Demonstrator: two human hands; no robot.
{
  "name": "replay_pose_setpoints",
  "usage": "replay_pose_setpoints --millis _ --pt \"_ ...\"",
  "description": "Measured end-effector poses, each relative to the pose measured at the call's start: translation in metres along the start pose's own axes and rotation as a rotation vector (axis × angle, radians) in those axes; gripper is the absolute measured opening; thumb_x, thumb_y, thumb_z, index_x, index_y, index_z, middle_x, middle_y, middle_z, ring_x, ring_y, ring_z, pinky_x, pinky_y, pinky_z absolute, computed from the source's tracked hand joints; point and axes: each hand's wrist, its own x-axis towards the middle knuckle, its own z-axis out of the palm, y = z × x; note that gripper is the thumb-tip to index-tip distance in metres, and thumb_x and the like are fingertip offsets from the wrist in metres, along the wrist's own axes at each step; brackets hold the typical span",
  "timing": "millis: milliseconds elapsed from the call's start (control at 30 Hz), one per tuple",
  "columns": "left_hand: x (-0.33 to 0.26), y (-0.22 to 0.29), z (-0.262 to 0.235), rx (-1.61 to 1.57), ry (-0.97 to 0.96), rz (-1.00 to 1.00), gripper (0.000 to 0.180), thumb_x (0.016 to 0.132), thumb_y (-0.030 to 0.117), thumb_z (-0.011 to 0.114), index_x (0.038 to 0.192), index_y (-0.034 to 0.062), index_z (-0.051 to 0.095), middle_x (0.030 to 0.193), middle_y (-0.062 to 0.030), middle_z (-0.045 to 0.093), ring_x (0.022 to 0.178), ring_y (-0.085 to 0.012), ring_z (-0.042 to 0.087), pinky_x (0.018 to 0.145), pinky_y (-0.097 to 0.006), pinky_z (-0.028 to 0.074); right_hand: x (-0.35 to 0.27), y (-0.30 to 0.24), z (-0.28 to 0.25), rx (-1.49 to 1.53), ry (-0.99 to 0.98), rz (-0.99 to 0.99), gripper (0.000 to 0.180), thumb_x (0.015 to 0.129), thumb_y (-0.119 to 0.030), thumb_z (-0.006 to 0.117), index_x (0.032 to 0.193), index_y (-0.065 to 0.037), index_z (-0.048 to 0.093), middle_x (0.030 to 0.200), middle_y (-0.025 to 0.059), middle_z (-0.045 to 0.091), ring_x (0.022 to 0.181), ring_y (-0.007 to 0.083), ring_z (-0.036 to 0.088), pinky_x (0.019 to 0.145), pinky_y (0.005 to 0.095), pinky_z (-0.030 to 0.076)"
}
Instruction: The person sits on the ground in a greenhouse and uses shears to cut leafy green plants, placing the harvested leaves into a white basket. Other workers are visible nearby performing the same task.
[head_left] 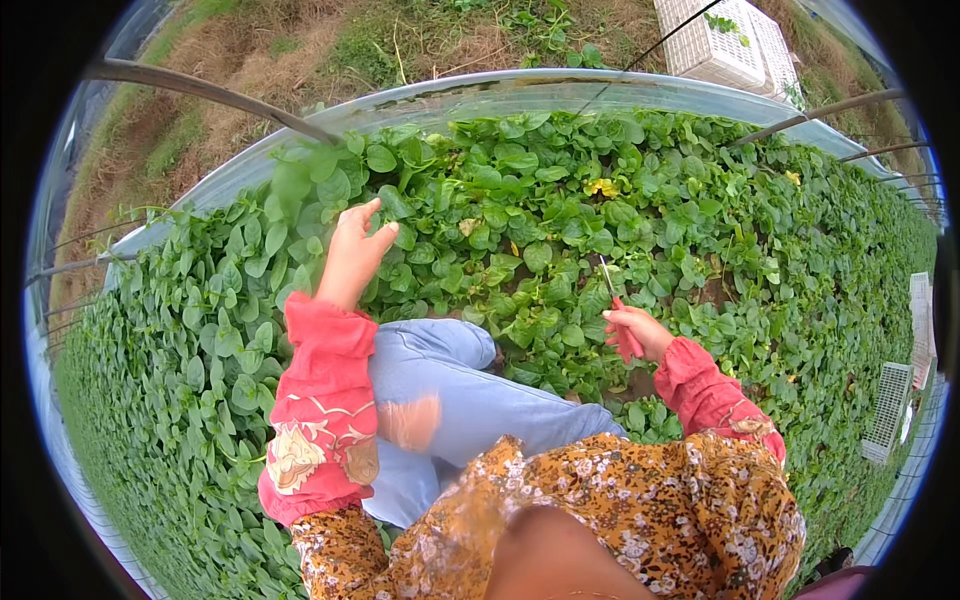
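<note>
My left hand is raised over the leafy green plants, thumb and forefinger apart, with nothing seen in its grip. Blurred green leaves hang in the air just beyond its fingertips, apart from the hand as far as I can tell. My right hand is wrapped round the red handles of a pair of scissors. Their thin metal blades point up and slightly left, over the plants, and look closed together.
Crates, one white and one pale grid-sided, stand beyond the bed and at the far right. Clear plastic sheeting edges the bed. Poles cross at the upper left and right. My blue-trousered leg is among the plants.
</note>
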Motion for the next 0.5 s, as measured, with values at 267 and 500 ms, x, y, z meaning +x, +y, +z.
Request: replay_pose_setpoints --millis 267,500 --pt "0.024 -0.005 0.028 -0.31 -0.01 -0.059 0.051 0.083 0.019 0.068 0.126 -0.0035 0.053 0.121 -0.0158 0.059 0.107 -0.0204 0.056 0.091 -0.032 0.046 0.006 -0.012 0.028 0.034 -0.053 -0.102 0.065 0.083 -0.029 0.064 0.135 0.0 0.036 0.111 0.0124 0.055 0.092 0.0213 0.06 0.068 0.0337 0.05" --pt "0.08 -0.062 0.115 -0.151 -0.032 -0.008 0.037 0.082 0.017 0.067 0.114 -0.0013 0.062 0.11 -0.0164 0.063 0.098 -0.0258 0.062 0.085 -0.034 0.05 0.013 -0.026 0.049 0.019 -0.002 -0.129 0.055 0.086 -0.026 0.061 0.129 0.003 0.044 0.109 0.0154 0.059 0.086 0.0226 0.063 0.072 0.0333 0.052"
